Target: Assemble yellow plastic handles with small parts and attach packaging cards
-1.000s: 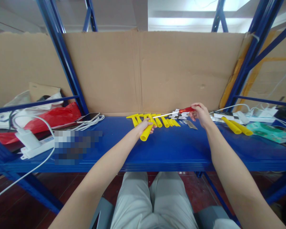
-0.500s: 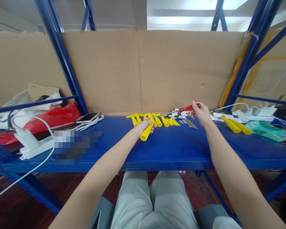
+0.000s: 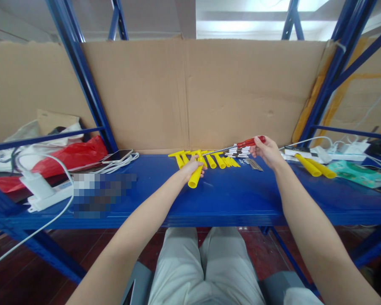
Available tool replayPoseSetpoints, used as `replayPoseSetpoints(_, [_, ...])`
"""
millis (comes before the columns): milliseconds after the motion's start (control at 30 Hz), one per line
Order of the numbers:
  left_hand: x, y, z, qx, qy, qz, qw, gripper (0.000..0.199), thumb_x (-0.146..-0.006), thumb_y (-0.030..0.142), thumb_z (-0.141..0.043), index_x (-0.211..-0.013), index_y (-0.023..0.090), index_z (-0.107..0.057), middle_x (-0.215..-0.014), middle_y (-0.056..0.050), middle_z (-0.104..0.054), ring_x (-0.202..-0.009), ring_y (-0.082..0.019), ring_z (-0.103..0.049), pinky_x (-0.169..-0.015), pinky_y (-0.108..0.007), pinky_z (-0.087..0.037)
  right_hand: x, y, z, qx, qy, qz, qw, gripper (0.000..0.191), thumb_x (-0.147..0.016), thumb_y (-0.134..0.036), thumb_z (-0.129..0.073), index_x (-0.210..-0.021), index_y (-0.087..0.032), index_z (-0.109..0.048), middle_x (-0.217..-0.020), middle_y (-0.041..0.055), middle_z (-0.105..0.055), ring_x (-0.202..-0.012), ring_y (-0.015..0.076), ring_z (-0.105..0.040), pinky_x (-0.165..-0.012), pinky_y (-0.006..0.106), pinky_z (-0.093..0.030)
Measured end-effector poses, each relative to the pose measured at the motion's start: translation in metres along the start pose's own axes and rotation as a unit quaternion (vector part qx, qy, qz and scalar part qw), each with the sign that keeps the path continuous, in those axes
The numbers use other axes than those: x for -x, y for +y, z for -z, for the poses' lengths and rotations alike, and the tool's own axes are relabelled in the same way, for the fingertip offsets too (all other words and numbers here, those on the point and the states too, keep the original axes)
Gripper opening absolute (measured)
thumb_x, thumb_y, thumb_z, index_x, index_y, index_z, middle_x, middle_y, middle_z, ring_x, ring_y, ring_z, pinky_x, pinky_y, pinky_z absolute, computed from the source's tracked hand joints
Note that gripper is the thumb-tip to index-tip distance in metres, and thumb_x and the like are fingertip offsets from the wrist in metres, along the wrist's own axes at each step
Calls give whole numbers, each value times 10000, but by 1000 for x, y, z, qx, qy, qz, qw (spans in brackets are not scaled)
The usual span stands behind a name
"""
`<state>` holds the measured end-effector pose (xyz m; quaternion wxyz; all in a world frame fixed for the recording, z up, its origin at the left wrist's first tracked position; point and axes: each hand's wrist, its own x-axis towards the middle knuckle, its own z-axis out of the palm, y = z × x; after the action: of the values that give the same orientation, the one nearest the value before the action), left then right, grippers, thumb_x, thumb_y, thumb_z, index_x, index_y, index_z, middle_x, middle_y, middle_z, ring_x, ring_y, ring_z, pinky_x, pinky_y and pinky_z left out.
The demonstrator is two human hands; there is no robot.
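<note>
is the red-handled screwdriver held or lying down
Held: the right hand grips the red-handled metal screwdriver; its shaft points toward the yellow plastic tube in the left hand.

Tall sheets of plain brown cardboard, among them a creased center panel (image 3: pixel 250 93) and a ragged-topped left panel (image 3: pixel 28 80), wall off the back of a blue metal workbench (image 3: pixel 235 199) set between a left steel upright (image 3: pixel 82 72) and a right steel upright (image 3: pixel 346 31). Beyond the right post, strips of tan packing tape (image 3: pixel 370 77) cross another cardboard sheet (image 3: pixel 365 97). A bright white light source (image 3: pixel 257 29) glows beside the pale gray ceiling (image 3: pixel 155 19), while dark red floor tiles (image 3: pixel 263 258) spread below the bench.
</note>
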<state>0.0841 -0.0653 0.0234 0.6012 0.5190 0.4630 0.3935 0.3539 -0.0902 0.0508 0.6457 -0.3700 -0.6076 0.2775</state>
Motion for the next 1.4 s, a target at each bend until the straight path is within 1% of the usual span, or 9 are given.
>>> replayPoseSetpoints(100, [2, -1, -3, -20, -1, -14, 1000, 603, -869, 42, -391, -1403, 258, -212, -620, 8, -565, -391, -104, -465, -379, -178, -378, -2, 2, 2, 20, 59, 14, 998, 478, -613, -652, -723, -655, -225, -510, -496, -29, -532, -399, 98, -441, -362, 244, -345])
replayPoseSetpoints(200, [3, -3, -4, -40, 0, -24, 999, 571, -876, 50, -384, -1395, 247, -252, -623, 8, -562, -394, -96, -461, -382, -175, -376, -5, 5, 3, 31, 97, 4, 995, 461, -625, -627, -729, -623, -224, -504, -488, -25, -521, -383, 99, -426, -339, 248, -321])
replayPoseSetpoints(433, [0, -6, -3, -75, -1, -36, 997, 561, -884, 82, -415, -1396, 249, -258, -648, 27, -567, -427, -87, -482, -437, -187, -417, -4, 4, -3, 10, 135, -21, 991, 451, -622, -574, -753, -575, -206, -496, -427, -46, -483, -337, 73, -388, -314, 222, -269])
replayPoseSetpoints(667, [3, -3, -5, -91, 14, -38, 995, 546, -893, 117, -446, -1398, 226, -271, -650, 27, -578, -407, -82, -471, -417, -187, -402, -2, 1, -8, 2, 183, -84, 980, 400, -661, -472, -764, -577, -192, -492, -416, -46, -491, -308, 61, -386, -291, 197, -253])
replayPoseSetpoints(867, [5, -1, -6, -97, 18, -40, 994, 565, -874, 108, -473, -1398, 198, -285, -639, 28, -584, -412, -87, -484, -435, -195, -423, -1, -1, -10, 8, 198, -128, 972, 293, -724, -370, -718, -617, -173, -529, -394, -46, -484, -293, 56, -375, -283, 179, -247])
replayPoseSetpoints(1000, [6, -1, -7, -95, 21, -45, 994, 572, -866, 104, -488, -1397, 198, -299, -638, 26, -590, -411, -85, -482, -443, -195, -431, 0, -5, -13, 26, 215, -153, 964, 242, -774, -284, -647, -597, -167, -530, -363, -38, -472, -280, 57, -362, -281, 172, -254])
replayPoseSetpoints(1167, [8, 0, -8, -99, 23, -45, 994, 574, -866, 101, -479, -1402, 197, -298, -640, 26, -591, -417, -81, -477, -424, -180, -419, 2, -6, -14, 51, 229, -151, 960, 249, -787, -220, -589, -554, -176, -513, -321, -36, -444, -270, 67, -356, -280, 171, -264])
replayPoseSetpoints(1400, [8, 0, -7, -104, 26, -51, 993, 572, -863, 104, -489, -1402, 197, -319, -643, 26, -590, -430, -79, -482, -446, -179, -437, 3, -6, -14, 77, 231, -155, 957, 271, -777, -200, -568, -517, -182, -497, -307, -37, -430, -283, 71, -358, -287, 169, -279])
